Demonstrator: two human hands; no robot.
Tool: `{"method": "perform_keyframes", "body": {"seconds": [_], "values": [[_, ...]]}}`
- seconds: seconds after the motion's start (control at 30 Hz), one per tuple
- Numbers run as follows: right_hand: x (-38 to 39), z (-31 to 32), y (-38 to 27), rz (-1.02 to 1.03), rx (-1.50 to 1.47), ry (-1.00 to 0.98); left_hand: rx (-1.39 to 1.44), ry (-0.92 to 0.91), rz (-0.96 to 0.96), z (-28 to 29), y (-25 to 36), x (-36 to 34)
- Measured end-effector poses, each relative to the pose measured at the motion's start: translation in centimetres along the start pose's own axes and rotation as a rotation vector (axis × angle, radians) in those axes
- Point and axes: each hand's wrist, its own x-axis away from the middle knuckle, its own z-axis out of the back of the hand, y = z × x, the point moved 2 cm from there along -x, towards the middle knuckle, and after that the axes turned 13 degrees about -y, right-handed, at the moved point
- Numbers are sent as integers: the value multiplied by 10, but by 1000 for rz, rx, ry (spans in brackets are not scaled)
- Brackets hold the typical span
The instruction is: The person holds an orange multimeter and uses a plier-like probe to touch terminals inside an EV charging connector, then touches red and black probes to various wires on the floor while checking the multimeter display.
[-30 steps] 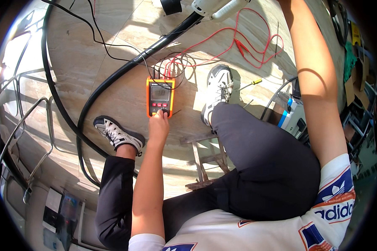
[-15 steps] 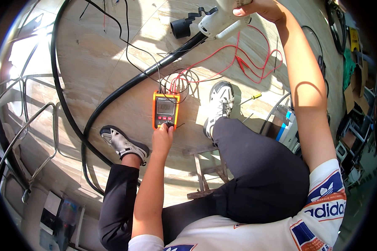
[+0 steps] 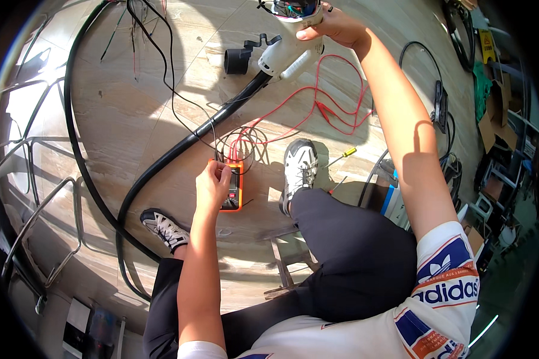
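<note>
An orange and black multimeter (image 3: 236,197) lies on the floor with red and black leads plugged into its top. My left hand (image 3: 213,179) is closed over its upper left, partly covering it; what the fingertips hold is unclear. My right hand (image 3: 335,25) grips a white handheld device (image 3: 285,58) with exposed colored wires in its open end and a thick black cable (image 3: 179,146) running out. A detached black cylindrical part (image 3: 237,61) lies beside it. Red leads (image 3: 359,96) are looped on the floor.
A yellow screwdriver (image 3: 348,153), my two shoes (image 3: 300,167) and a small wooden stool (image 3: 281,269) are below. Metal tube frames (image 3: 72,179) stand at left. Cardboard (image 3: 491,113), a blue-and-white case (image 3: 389,200) and coiled black cords (image 3: 461,36) lie at right.
My left hand has left the meter's dial and moved up along its left side. My right hand has come further into view, showing the white device with its wired open end.
</note>
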Motion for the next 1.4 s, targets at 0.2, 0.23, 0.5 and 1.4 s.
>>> {"method": "perform_keyframes", "body": {"seconds": [0.2, 0.23, 0.5, 1.4], "values": [[-14, 26, 31, -33, -26, -8, -32, -271, -393, -60, 83, -53], [-19, 11, 17, -31, 69, -23, -76, -250, -460, -78, 87, -68], [-29, 22, 42, -106, -70, 70, -419, -478, -419, -180, 151, -158], [-76, 37, 90, -316, -141, 181, 147, 123, -470, 23, 151, -153]]}}
